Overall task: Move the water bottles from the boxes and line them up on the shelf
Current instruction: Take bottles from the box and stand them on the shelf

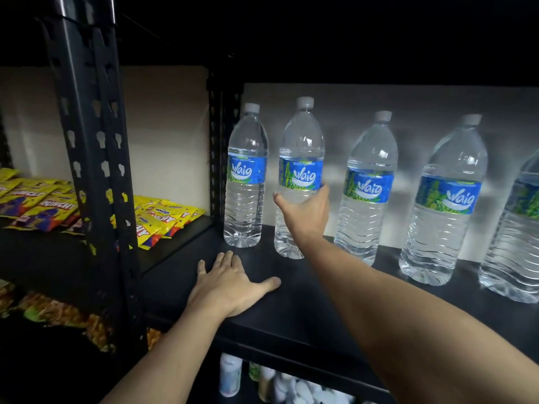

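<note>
1 bottle (302,141) in outstretched R hand (306,212)

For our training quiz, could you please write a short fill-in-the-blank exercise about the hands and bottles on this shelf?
1. The right hand grips the clear plastic water bottle with a blue label that is ____ from the left in the row.
2. The left hand lies open on the black metal shelf and holds ____.
3. The yellow snack packets lie to the ____ of the bottles.
Missing words: second; nothing; left.
</note>
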Tool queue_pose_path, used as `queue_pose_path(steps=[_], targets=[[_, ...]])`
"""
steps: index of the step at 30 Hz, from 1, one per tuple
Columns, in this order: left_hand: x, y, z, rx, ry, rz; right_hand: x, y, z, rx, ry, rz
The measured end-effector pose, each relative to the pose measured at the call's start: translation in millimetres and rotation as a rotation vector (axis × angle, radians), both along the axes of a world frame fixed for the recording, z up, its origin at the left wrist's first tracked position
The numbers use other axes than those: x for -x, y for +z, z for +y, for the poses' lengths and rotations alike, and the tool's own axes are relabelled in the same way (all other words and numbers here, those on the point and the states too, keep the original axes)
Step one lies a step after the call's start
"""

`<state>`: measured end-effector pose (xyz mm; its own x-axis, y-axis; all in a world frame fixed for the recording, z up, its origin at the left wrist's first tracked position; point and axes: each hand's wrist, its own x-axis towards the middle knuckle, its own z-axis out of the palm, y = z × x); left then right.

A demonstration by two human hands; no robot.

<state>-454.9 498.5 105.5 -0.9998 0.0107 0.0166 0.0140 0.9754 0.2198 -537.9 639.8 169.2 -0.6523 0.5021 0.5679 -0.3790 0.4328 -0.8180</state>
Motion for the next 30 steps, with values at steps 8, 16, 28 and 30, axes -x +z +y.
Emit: queue_pose_path(steps=[8,16,28,30], targets=[[-1.4,0.3,1.1,-0.002,0.001,0.001,11.9,1.0,9.1,0.014,0.013,0.011],[-0.9,0.2,1.7,-0.006,0.004,0.002,11.5,-12.8,9.0,0.040,0.081,0.012],[-1.0,0.7,1.6,-0.004,0.015,0.000,-5.0,-52.1,22.6,0.000,0.160,-0.214],[-0.6,0.7,1.6,-0.005,0.014,-0.001,-5.6,-52.8,18.5,0.003,0.126,-0.198]])
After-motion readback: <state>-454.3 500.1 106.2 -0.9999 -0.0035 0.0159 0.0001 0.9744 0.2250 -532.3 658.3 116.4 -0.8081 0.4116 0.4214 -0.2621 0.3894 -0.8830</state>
